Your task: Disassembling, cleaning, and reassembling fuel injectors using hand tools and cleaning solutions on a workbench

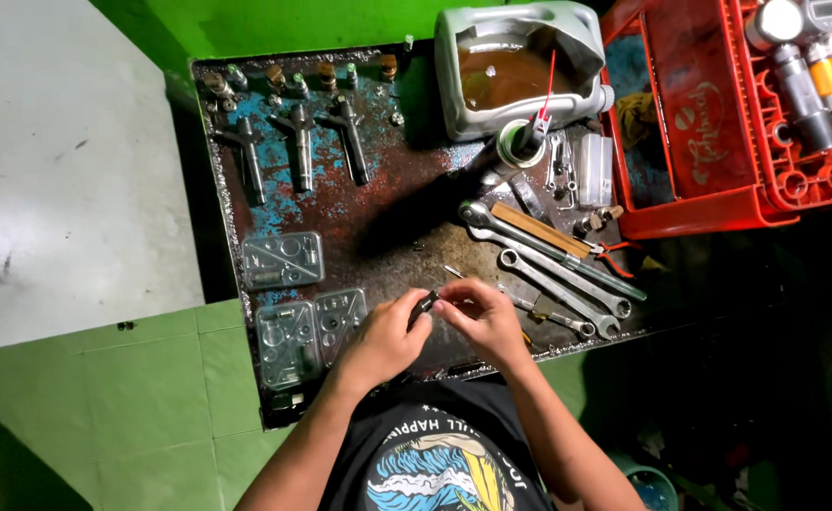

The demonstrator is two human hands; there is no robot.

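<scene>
Rusty, blue-flecked tray [388,227] at frame centre: my left hand [383,341] and right hand [482,317] both pinch one small dark part [423,305]; I judge steady fingertip pressure over the tray best.

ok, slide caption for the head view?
Both hands, left and right, hold a small dark part over a rusty tray beside wrenches.

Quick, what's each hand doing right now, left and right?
Left hand: closed, fingertips pinching a small dark part.
Right hand: closed, fingertips meeting the same part from the other side.
</scene>
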